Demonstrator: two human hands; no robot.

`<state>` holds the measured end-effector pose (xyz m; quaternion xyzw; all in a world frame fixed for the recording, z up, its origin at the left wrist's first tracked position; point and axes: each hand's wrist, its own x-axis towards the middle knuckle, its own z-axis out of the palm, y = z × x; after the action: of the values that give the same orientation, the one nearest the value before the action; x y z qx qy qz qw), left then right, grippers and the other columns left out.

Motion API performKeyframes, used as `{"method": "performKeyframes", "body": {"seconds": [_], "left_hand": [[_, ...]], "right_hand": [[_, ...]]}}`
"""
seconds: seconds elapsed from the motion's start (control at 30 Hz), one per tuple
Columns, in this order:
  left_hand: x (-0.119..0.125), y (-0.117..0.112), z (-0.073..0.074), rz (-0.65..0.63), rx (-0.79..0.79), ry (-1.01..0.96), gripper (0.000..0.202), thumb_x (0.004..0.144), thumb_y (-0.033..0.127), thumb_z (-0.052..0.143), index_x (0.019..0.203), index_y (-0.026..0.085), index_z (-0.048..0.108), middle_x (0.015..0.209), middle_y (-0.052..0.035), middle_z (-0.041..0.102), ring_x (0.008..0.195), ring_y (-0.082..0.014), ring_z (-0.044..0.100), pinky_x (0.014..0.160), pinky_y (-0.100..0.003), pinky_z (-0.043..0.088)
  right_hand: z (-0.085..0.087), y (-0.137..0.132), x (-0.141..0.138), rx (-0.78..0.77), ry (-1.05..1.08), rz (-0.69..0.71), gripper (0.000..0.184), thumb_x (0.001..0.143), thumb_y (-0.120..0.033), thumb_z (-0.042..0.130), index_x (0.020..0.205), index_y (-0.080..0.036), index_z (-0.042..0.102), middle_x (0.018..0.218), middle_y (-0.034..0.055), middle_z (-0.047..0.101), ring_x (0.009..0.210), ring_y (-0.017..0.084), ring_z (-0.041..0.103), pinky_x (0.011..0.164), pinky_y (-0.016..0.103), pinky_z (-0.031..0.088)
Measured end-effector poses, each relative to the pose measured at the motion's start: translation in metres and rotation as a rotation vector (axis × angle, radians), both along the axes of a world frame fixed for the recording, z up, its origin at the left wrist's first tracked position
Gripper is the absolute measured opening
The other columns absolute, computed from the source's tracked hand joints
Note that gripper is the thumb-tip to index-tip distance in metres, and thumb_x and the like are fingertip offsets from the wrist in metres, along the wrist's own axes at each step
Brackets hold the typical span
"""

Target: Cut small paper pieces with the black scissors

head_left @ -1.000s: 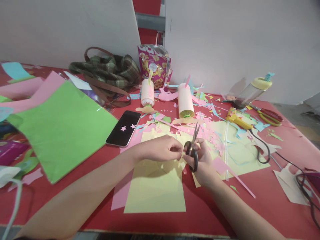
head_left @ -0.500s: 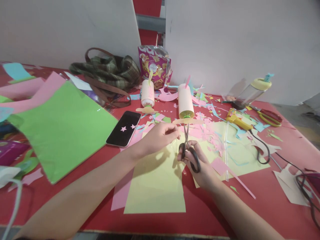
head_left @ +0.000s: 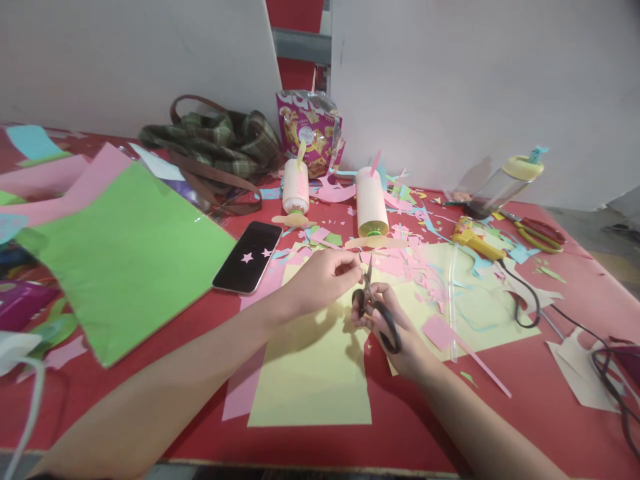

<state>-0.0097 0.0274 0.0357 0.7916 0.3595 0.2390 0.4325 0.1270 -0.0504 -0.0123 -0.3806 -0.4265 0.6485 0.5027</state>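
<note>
My right hand is closed on the black handles of a pair of scissors, whose blades point up and away, slightly apart. Close to the blades, my left hand is pinched; whatever its fingertips hold is too small to make out. Both hands are over a pale yellow sheet that lies partly on a pink sheet. To the left, a black phone carries two pink paper stars. Beyond the hands stand two paper-wrapped cylinders, a larger one and a smaller one.
A large green sheet covers the left side of the red table. At right lie a yellow glue gun with its cord, pliers and a clear bottle. A snack bag and plaid bag stand behind, among paper scraps.
The scissors have moved slightly left and toward me, bringing their blades near my left fingertips. My left hand has shifted only a little to the right.
</note>
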Motion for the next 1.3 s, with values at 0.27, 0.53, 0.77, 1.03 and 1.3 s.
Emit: {"method": "performKeyframes", "body": {"seconds": [0.27,0.53,0.77,1.03,1.3], "left_hand": [[0.001,-0.004,0.001,0.037,0.017,0.025,0.020,0.075,0.020,0.035,0.060,0.014,0.047,0.058,0.0034,0.044,0.056,-0.0083,0.039,0.052,-0.020,0.030],[0.008,-0.009,-0.004,0.110,-0.093,-0.113,0.020,0.073,0.018,0.035,0.054,0.015,0.040,0.055,0.0046,0.040,0.051,-0.0066,0.037,0.049,-0.019,0.030],[0.011,-0.014,-0.004,0.142,-0.176,-0.213,0.020,0.073,0.017,0.036,0.053,0.015,0.038,0.051,0.0055,0.038,0.048,-0.0057,0.037,0.047,-0.019,0.029],[0.013,-0.017,-0.008,0.145,-0.206,-0.268,0.022,0.074,0.015,0.036,0.052,0.015,0.036,0.048,0.0055,0.038,0.045,-0.0051,0.040,0.044,-0.017,0.031],[0.012,-0.016,-0.008,0.147,-0.167,-0.251,0.021,0.075,0.015,0.036,0.054,0.015,0.037,0.049,0.0055,0.040,0.045,-0.0047,0.041,0.043,-0.016,0.032]], "right_hand": [[-0.001,0.001,-0.001,0.003,0.000,-0.010,0.018,0.074,-0.033,0.051,0.085,-0.026,0.039,0.082,0.0014,0.044,0.072,0.014,0.045,0.067,0.029,0.038],[-0.002,0.001,0.000,0.036,-0.002,-0.009,0.017,0.076,-0.033,0.048,0.086,-0.025,0.037,0.084,0.0020,0.044,0.073,0.015,0.046,0.065,0.028,0.037],[-0.005,0.001,0.001,0.057,-0.042,-0.025,0.018,0.075,-0.035,0.047,0.087,-0.026,0.036,0.084,0.0026,0.044,0.070,0.015,0.047,0.058,0.028,0.038],[-0.004,0.002,-0.001,0.081,-0.053,-0.049,0.019,0.075,-0.036,0.048,0.086,-0.026,0.037,0.081,0.0021,0.044,0.071,0.015,0.047,0.064,0.030,0.038],[-0.003,0.000,0.000,0.065,-0.041,-0.035,0.018,0.075,-0.035,0.048,0.086,-0.025,0.037,0.081,0.0016,0.044,0.070,0.014,0.046,0.063,0.029,0.038]]}}
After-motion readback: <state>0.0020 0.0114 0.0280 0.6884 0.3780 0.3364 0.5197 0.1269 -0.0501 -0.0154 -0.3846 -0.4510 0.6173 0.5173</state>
